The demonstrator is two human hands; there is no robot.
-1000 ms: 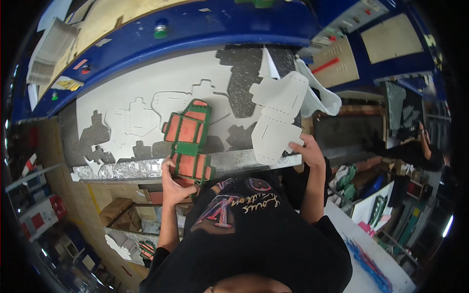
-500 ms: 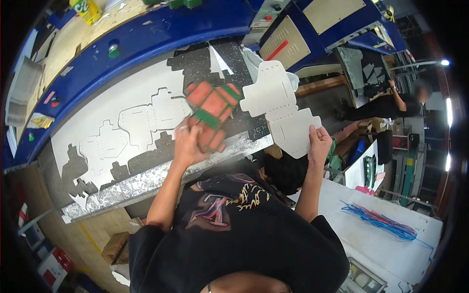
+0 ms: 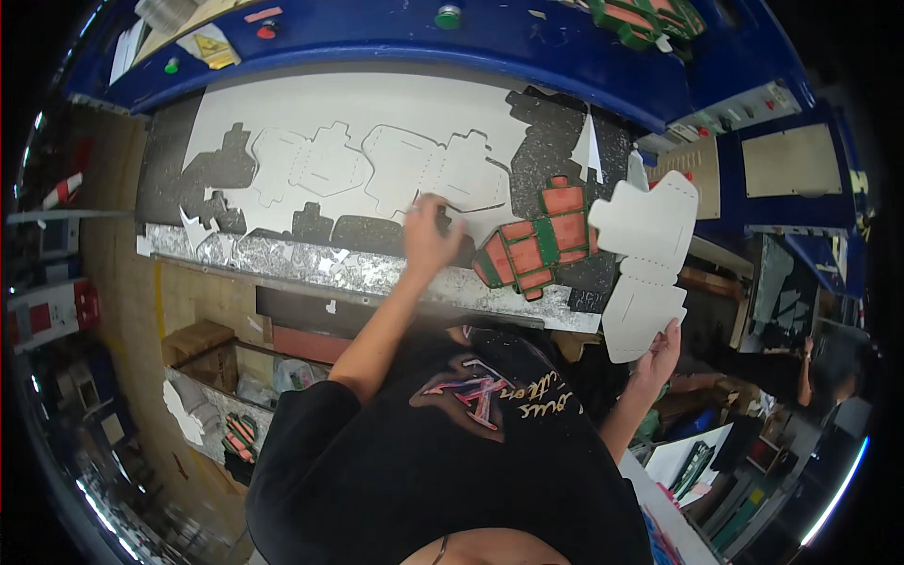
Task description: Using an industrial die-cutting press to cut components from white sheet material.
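Observation:
My right hand [image 3: 662,353] is closed on the lower edge of a white die-cut card blank [image 3: 650,259], with slots and perforated fold lines, held beyond the work surface's right end. My left hand [image 3: 431,235], blurred by motion, is open over the lower edge of a white card sheet [image 3: 282,99], thumb and fingers apart. Beneath its fingertips is a cut blank outline [image 3: 414,165]; whether they touch it I cannot tell. Farther left in the sheet lies a second cut outline [image 3: 315,160]. A red foam cutting die [image 3: 537,250] with green edging rests on the black board, right of my left hand.
A blue machine beam [image 3: 377,38] with buttons runs along the far side. White scraps litter the metal front strip [image 3: 282,268]. More red-and-green dies [image 3: 650,19] sit on top at far right. A person in dark clothes [image 3: 782,372] is at the right.
My left hand has let go of the cutting die, which now lies on the board, and has moved left over the sheet. My right hand keeps the blank. The view has turned left.

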